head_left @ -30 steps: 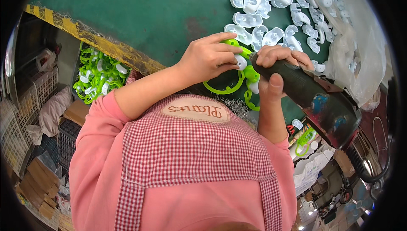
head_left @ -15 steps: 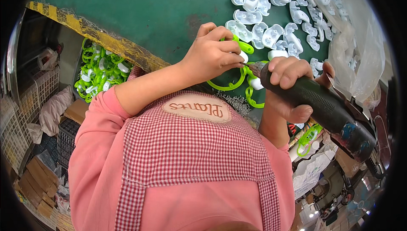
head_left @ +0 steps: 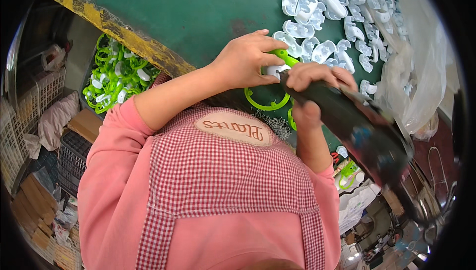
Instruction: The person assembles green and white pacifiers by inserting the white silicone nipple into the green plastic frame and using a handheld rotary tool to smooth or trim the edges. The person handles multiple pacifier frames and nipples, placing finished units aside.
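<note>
My right hand (head_left: 315, 84) is wrapped round a black electric screwdriver (head_left: 354, 126), blurred by motion. Its tip points left at a white plastic piece (head_left: 275, 71) on a bright green ring-shaped part (head_left: 267, 105); whether it touches a screw is hidden. My left hand (head_left: 250, 59) grips this green and white part from the left, fingers and thumb around the white piece. Part of another green ring (head_left: 291, 117) shows below my right hand. Near my apron, small loose screws (head_left: 276, 125) lie in a pile at the table edge.
White plastic shells (head_left: 325, 7) lie scattered over the green table (head_left: 163, 7) at the far right, beside a clear plastic bag (head_left: 421, 72). Left of the striped table edge (head_left: 109, 25), a bin holds many green and white parts (head_left: 116, 74). A black crate (head_left: 77, 158) stands lower left.
The screwdriver has swung, its rear end moving left and nearer, and its tip has moved left to the white piece. My left hand has opened wider around the part. The whole view has shifted slightly.
</note>
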Demonstrator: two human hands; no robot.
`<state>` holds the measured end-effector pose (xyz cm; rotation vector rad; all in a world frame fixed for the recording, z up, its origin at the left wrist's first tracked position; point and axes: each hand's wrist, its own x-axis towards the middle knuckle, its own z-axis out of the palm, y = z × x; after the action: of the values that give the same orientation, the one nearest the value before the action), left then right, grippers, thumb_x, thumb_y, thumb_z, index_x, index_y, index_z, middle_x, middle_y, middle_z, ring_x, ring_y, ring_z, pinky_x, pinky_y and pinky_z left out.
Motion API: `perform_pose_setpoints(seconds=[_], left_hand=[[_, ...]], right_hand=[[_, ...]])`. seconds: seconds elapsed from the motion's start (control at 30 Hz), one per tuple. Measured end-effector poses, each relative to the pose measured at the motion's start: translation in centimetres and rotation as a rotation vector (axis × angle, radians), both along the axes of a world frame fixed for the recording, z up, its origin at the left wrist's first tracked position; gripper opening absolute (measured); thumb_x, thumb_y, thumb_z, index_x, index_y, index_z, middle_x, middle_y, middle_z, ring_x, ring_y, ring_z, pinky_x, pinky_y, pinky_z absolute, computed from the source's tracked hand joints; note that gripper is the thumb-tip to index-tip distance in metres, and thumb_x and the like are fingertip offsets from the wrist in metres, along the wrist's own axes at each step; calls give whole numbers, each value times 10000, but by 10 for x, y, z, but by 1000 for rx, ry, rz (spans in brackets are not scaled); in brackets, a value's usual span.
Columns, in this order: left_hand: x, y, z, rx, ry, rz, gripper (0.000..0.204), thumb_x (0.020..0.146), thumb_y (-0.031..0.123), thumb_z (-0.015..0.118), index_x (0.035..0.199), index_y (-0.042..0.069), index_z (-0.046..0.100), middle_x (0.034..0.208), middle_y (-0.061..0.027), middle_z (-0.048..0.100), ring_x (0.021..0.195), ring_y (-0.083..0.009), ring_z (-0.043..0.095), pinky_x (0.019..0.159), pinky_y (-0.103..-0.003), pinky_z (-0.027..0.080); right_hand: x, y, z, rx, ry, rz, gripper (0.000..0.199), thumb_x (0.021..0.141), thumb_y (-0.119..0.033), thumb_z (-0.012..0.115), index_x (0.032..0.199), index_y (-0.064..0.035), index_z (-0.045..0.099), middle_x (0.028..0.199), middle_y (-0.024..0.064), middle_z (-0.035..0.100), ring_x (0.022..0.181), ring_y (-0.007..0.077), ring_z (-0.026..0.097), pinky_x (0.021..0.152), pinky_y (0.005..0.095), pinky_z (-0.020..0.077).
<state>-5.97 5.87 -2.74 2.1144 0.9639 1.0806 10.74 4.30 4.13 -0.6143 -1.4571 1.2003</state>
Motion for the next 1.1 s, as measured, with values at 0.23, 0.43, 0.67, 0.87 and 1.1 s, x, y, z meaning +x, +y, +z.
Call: perform_pose_setpoints(seconds=[0.23,0.43,0.67,0.87,1.1], left_hand=[[-2,2,-3,32,16,-11,313,656,201,809,944,129,712,1168,-47,660,1035,-230,647,984,-445,485],[0,-6,-6,14,-17,-90,331,656,194,811,961,119,707,1209,-58,643,1080,-248,628,999,-442,474],[16,-15,9,48,21,-35,352,670,200,802,986,99,685,1220,-55,621,1132,-269,590,1034,-453,439],[11,-45,23,45,44,-135,263,629,231,806,854,161,689,900,57,643,893,-172,584,848,-368,422],[15,-48,31,123,158,-145,229,653,234,779,850,167,686,808,77,615,855,-135,564,833,-340,378]], right_hand=[[-2,9,-5,-39,-47,60,753,832,-474,714,1300,-62,292,744,91,545,642,216,557,656,375,480],[7,-14,11,-98,27,-76,892,826,-545,653,1439,-109,175,775,65,530,665,198,533,677,377,450],[23,-67,-15,-271,39,-307,852,792,-396,771,1333,-1,244,752,96,563,665,207,578,675,359,502],[29,-61,23,-190,243,-258,901,767,-553,733,1359,-95,232,737,72,556,636,214,563,680,402,471],[24,-57,43,-170,241,-184,897,734,-509,792,1328,-99,259,755,87,576,664,223,575,716,420,471]])
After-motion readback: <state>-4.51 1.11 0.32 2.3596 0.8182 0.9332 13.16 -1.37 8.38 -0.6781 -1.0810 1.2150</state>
